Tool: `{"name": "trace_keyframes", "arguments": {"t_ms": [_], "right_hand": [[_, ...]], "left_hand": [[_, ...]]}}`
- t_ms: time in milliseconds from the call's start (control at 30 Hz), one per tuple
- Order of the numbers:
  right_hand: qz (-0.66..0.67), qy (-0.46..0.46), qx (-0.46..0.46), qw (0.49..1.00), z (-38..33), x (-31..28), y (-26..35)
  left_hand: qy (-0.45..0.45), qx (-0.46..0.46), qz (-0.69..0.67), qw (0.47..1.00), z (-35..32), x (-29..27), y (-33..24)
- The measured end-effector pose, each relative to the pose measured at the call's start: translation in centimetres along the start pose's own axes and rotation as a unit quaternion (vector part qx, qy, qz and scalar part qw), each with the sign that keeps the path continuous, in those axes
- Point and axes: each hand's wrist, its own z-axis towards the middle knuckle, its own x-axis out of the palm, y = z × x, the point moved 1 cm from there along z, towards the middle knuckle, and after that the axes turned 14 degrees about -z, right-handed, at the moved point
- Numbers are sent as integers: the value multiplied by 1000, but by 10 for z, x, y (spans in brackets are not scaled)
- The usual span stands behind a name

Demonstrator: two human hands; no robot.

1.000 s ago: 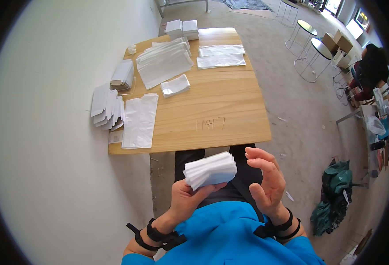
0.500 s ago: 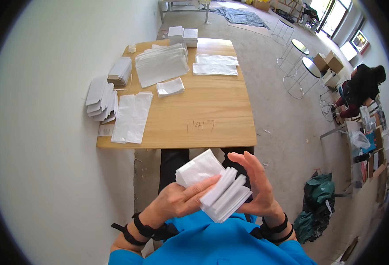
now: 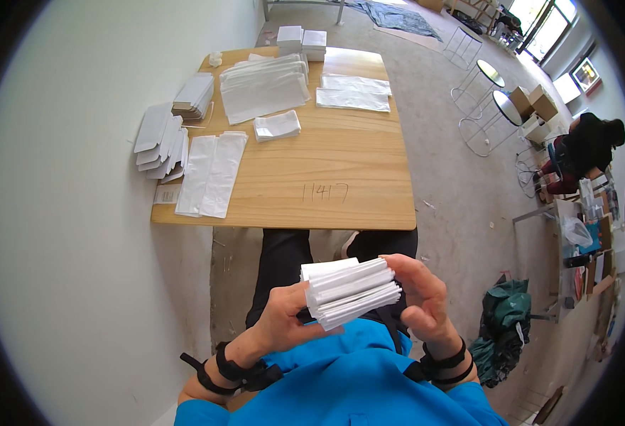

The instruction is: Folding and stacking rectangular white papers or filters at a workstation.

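Both my hands hold a thick stack of white folded paper pieces close to my chest, below the near edge of a wooden table. My left hand grips the stack from underneath at its left end. My right hand presses its fingers against the stack's right end. The stack lies roughly level and squared together.
On the table lie long white bags, a small white stack, a large pile of white bags, flat sheets, grey card stacks and two white boxes. A person in black sits far right, beside round stools.
The fanned, tilted stack has been squared into a level bundle between my hands. My view has shifted slightly, with the table now a little further forward.
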Motion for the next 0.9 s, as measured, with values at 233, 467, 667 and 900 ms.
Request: {"name": "trace_keyframes", "arguments": {"t_ms": [233,467,667,900], "right_hand": [[-5,41,57,998,23,-19,-4],[1,-31,76,997,38,-12,-19],[-360,4,-183,915,35,-12,-38],[-519,14,-402,755,29,-8,-63]], "left_hand": [[-12,19,-55,998,11,-5,10],[-132,-157,-334,920,12,-4,35],[-215,-314,-528,759,47,-11,30],[-183,-345,-500,773,50,-7,44]]}}
